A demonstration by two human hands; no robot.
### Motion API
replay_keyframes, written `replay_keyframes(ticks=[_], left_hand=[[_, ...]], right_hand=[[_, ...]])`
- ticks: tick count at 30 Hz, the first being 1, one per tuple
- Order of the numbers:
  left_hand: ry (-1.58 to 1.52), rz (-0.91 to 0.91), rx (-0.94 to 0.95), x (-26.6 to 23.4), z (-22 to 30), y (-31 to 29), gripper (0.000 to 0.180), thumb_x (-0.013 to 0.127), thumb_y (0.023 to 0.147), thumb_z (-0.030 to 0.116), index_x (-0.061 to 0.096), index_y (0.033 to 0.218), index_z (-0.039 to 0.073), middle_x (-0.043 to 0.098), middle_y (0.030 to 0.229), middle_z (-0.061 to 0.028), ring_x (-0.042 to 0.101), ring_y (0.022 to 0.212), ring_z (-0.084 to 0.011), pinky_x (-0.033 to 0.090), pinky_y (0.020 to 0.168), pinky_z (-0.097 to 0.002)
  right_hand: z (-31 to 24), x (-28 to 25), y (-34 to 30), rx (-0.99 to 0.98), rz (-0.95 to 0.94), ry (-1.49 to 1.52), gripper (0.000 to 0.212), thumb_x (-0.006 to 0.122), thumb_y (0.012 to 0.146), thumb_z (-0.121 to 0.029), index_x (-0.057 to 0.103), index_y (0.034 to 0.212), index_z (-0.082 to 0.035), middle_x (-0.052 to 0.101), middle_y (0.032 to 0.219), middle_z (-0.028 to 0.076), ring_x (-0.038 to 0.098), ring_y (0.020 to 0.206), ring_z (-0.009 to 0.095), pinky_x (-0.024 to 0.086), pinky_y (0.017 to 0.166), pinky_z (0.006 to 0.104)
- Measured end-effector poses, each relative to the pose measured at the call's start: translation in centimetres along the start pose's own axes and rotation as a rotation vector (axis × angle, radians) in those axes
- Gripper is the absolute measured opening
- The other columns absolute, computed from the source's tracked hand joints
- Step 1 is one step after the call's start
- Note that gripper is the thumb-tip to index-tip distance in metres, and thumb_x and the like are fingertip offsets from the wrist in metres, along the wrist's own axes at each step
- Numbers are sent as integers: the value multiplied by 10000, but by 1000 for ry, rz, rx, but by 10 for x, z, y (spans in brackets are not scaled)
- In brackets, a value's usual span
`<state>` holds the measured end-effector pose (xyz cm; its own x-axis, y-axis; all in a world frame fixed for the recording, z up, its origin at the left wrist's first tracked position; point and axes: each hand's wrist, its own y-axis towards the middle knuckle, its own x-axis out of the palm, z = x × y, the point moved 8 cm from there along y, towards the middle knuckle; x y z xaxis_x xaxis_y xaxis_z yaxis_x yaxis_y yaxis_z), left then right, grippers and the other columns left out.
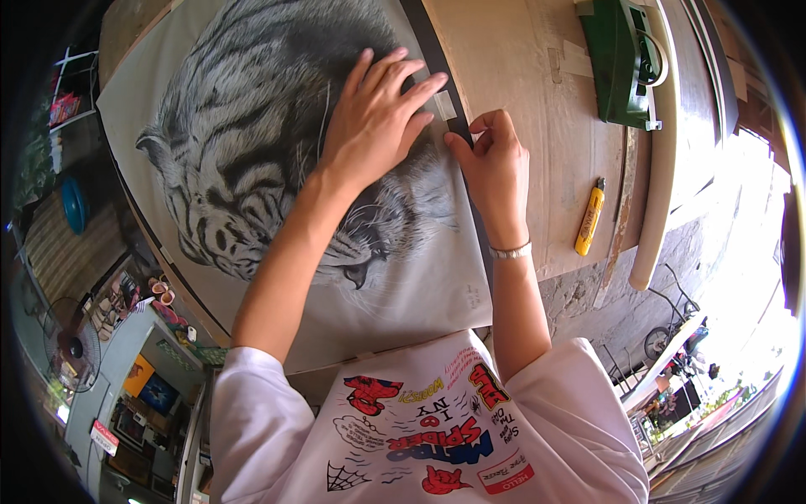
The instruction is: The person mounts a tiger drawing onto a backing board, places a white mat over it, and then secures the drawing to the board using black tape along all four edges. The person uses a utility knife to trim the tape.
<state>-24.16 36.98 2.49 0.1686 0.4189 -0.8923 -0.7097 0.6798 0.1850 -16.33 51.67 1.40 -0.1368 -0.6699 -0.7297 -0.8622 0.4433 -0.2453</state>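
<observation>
A large tiger drawing [252, 181] in black, grey and white lies on the board in front of me. My left hand [378, 118] rests palm down over its upper right part, fingers spread, fingertips reaching the dark border strip [438, 59]. A short pale piece of tape [445, 105] crosses that border beside the left fingertips. Just right of the tape, my right hand [499, 164] is closed, thumb and forefinger drawn together at the border's edge. Whatever those fingers pinch, if anything, is too small to make out.
On the brown board [512, 67] to the right lies a yellow tube-shaped marker or cutter [590, 218]. A green case [617, 63] with a pale handle stands farther right, beside a long cream padded edge [659, 185]. A fan [74, 346] is at far left.
</observation>
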Motion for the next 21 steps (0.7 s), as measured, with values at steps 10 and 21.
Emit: replay_keyframes(ticks=[10,21], left_hand=[[-9,-185,351,-5,12,43,173,751,868,170,750,1031,112,684,1197,-3,630,1163,-222,492,1054,-389],[73,-208,512,-1,29,64,56,623,868,84,628,911,49,617,938,-51,630,952,-215,505,884,-355]], right_hand=[[4,-2,-7,-127,99,233,121,717,938,-89,660,1017,-17,662,913,116,657,692,206,521,616,338],[-11,11,18,-139,81,193,141,737,913,-132,660,887,-17,664,801,137,657,700,311,518,657,416]])
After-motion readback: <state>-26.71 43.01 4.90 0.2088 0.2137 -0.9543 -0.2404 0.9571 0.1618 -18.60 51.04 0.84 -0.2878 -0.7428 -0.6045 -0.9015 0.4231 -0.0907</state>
